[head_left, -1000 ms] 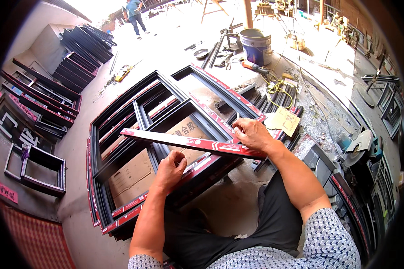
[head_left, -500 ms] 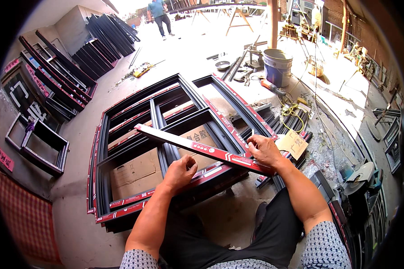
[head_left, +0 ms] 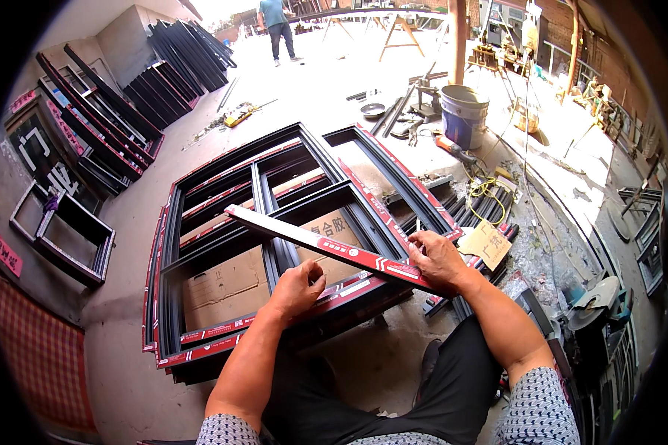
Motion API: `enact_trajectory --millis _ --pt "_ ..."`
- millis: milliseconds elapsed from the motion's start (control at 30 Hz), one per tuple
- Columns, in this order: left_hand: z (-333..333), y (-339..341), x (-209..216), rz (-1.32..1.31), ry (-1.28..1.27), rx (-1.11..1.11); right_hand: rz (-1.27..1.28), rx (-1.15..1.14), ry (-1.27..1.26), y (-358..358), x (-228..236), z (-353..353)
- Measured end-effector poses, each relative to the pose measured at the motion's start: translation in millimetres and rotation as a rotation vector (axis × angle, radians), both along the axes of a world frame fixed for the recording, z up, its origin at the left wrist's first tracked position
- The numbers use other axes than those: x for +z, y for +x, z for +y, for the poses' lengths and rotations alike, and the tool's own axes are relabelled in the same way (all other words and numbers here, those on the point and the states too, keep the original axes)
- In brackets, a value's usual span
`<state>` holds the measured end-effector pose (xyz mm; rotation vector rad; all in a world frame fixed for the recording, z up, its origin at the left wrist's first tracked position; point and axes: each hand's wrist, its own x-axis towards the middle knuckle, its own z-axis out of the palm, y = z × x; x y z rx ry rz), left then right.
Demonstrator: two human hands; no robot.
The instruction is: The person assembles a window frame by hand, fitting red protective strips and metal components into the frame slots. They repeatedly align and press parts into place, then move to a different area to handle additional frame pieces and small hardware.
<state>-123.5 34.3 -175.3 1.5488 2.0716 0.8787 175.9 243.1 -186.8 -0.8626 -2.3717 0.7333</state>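
A long bar (head_left: 326,245) with red and white film lies slantwise across a stack of black window frames (head_left: 263,189). My right hand (head_left: 439,261) is at the bar's near right end, its fingers bent and pinched together. A small white stick (head_left: 418,223) pokes up from those fingertips. My left hand (head_left: 298,289) is curled closed over the near edge of the frames, just below the bar. Whatever its fingers hold, if anything, is hidden. Cardboard (head_left: 226,291) shows through the frame openings.
Dark profiles (head_left: 490,204) lie to the right, with a cardboard piece (head_left: 485,243) and yellow cord (head_left: 481,194) on them. Beyond stand a bucket (head_left: 465,119) and an orange-black power tool (head_left: 454,148). More frames lean at left (head_left: 74,237). A person (head_left: 276,28) stands far off.
My right hand has settled slightly lower over the bar's end, covering more of it. My left hand and the bar stay nearly put. The view shifts slightly; the distant person's stance differs.
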Motion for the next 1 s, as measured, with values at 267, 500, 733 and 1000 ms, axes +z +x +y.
enact_trajectory --millis 267,500,733,1000 --pt "5.9 -4.7 -3.2 -0.028 -0.024 -0.01 0.019 -0.04 -0.044 6.3 -6.2 5.2" --pt "6.4 -34.6 -19.7 -0.19 -0.059 0.068 0.005 -0.029 -0.008 -0.1 -7.8 -3.3" --pt "6.0 -46.5 -20.8 -0.279 -0.093 0.1 0.008 -0.017 -0.041 -3.5 -7.5 -7.4" --pt "2.4 -46.2 -11.9 -0.349 -0.142 0.116 0.02 -0.026 -0.073 -4.6 -4.0 -8.7"
